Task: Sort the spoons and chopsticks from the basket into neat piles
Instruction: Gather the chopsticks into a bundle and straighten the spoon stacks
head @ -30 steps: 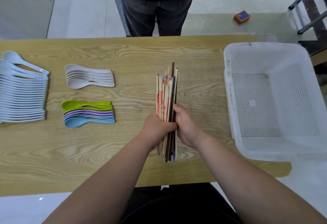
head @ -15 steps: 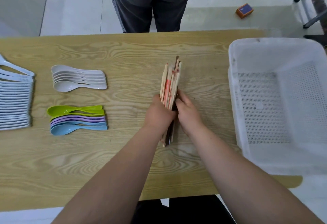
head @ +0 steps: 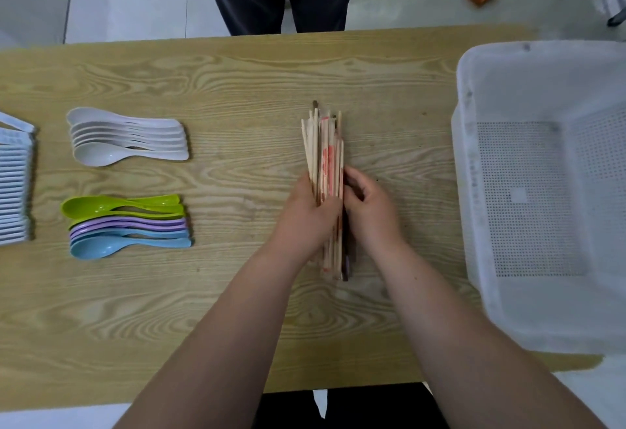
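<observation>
- Since a second before, the chopsticks (head: 325, 151) had been squeezed into a narrower bundle, which lay mid-table (head: 237, 73).
- The left hand (head: 305, 212) wrapped the bundle's left side, and the right hand (head: 369, 212) curled its fingers against the right side.
- The white basket (head: 460, 164), at the table's right end, showed only its perforated floor.
- About six cream spoons (head: 128, 140) lay nested.
- Nearer, the coloured spoons (head: 125, 222) were stacked: two green, then purple and blue.
- A pale spoon row (head: 15, 184) ran off the left edge, uncountable.
</observation>
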Tool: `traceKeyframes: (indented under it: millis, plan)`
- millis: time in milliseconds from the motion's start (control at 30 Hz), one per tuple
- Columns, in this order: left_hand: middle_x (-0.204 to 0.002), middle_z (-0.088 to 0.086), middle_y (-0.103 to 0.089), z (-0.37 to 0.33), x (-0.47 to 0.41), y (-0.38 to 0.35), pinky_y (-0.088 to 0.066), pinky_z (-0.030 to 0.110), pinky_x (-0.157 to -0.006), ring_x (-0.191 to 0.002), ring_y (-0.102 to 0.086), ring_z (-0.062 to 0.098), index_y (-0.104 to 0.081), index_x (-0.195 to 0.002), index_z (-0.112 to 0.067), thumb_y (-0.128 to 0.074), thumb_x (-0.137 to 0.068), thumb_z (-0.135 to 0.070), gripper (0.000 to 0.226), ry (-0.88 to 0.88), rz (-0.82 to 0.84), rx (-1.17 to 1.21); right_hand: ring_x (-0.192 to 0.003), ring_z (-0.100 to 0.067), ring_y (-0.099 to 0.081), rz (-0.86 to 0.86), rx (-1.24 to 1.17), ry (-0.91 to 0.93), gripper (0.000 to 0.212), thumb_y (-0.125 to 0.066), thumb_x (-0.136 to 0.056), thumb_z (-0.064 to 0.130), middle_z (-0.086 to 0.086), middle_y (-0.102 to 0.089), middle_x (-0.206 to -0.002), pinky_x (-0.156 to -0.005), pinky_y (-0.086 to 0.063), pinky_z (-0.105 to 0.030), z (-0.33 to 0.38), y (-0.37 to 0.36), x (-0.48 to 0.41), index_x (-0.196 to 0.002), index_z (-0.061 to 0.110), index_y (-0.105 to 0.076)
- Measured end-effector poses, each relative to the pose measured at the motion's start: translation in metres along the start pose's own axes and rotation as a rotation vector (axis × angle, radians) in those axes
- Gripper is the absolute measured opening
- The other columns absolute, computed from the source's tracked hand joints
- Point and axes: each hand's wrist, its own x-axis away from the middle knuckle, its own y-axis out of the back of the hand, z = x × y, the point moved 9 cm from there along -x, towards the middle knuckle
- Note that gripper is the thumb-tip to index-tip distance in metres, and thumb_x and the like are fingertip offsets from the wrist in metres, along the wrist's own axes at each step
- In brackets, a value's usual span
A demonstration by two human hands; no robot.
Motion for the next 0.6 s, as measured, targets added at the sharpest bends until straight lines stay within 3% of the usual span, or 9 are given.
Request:
traceKeyframes:
  millis: [133, 200, 300, 333, 433, 533, 600]
  plan:
    - [-0.122, 0.011, -0.046, 0.007, -0.003, 0.002, -0.035, 0.018, -0.092, -0.105, -0.047, 0.02, -0.049, -0.138, -0.014, -0.05, -0.096, -0.018, 0.043, -0.052, -0.101, -0.158, -0.116, -0.005, -0.063, -0.047, 0.175, 0.106, 0.04, -0.057, -0.098, 0.019, 0.011, -0.068, -0.126, -0.103, -0.05, -0.034, 0.008, 0.006, 0.005, -0.137, 0.028, -0.059]
    - [-0.117, 0.015, -0.049, 0.009, -0.003, 0.004, -0.037, 0.03, -0.103, -0.106, -0.045, 0.024, -0.049, -0.138, -0.009, -0.049, -0.096, -0.019, 0.043, -0.106, -0.167, -0.232, -0.118, -0.009, -0.061, -0.073, 0.259, 0.194, 0.04, -0.053, -0.099, 0.016, 0.006, -0.067, -0.129, -0.104, -0.048, -0.031, 0.017, 0.008, 0.009, -0.138, 0.023, -0.058]
    - [-0.109, 0.016, -0.056, 0.011, -0.002, 0.007, -0.038, 0.044, -0.102, -0.108, -0.044, 0.028, -0.048, -0.141, -0.005, -0.048, -0.096, -0.022, 0.047, -0.168, -0.217, -0.281, -0.122, -0.009, -0.05, -0.06, 0.388, 0.267, 0.038, -0.049, -0.104, 0.021, -0.002, -0.062, -0.133, -0.101, -0.036, -0.012, 0.023, 0.005, 0.016, -0.14, 0.012, -0.056]
    - [-0.114, 0.016, -0.055, 0.014, -0.002, 0.008, -0.037, 0.043, -0.105, -0.112, -0.043, 0.027, -0.044, -0.145, -0.005, -0.048, -0.097, -0.021, 0.052, -0.176, -0.224, -0.262, -0.124, -0.01, -0.048, -0.036, 0.422, 0.288, 0.041, -0.049, -0.104, 0.025, -0.003, -0.059, -0.135, -0.102, -0.034, -0.012, 0.022, 0.002, 0.018, -0.142, 0.011, -0.053]
    - [-0.143, 0.016, -0.035, 0.018, 0.004, 0.009, -0.027, 0.029, -0.117, -0.134, -0.035, 0.022, -0.034, -0.153, -0.005, -0.046, -0.098, -0.016, 0.058, -0.205, -0.232, -0.159, -0.137, -0.022, -0.044, 0.006, 0.54, 0.343, 0.051, -0.045, -0.104, 0.034, -0.01, -0.051, -0.147, -0.116, -0.034, -0.035, 0.013, -0.008, 0.021, -0.15, 0.009, -0.044]
    - [-0.163, 0.01, -0.016, 0.017, 0.007, 0.004, -0.006, 0.006, -0.115, -0.149, -0.014, 0.009, -0.026, -0.156, -0.005, -0.042, -0.099, -0.003, 0.059, -0.264, -0.196, -0.143, -0.138, -0.031, -0.043, -0.067, 0.672, 0.441, 0.055, -0.038, -0.104, 0.035, -0.015, -0.051, -0.146, -0.119, -0.03, -0.048, 0.011, -0.01, 0.022, -0.149, 0.005, -0.042]
    - [-0.167, 0.006, -0.01, 0.016, 0.007, -0.001, -0.001, 0.003, -0.114, -0.152, -0.006, 0.009, -0.024, -0.157, -0.006, -0.039, -0.101, -0.002, 0.058, -0.278, -0.17, -0.145, -0.135, -0.032, -0.045, -0.108, 0.69, 0.499, 0.049, -0.041, -0.103, 0.03, -0.015, -0.055, -0.141, -0.116, -0.032, -0.055, 0.014, -0.009, 0.022, -0.144, 0.004, -0.046]
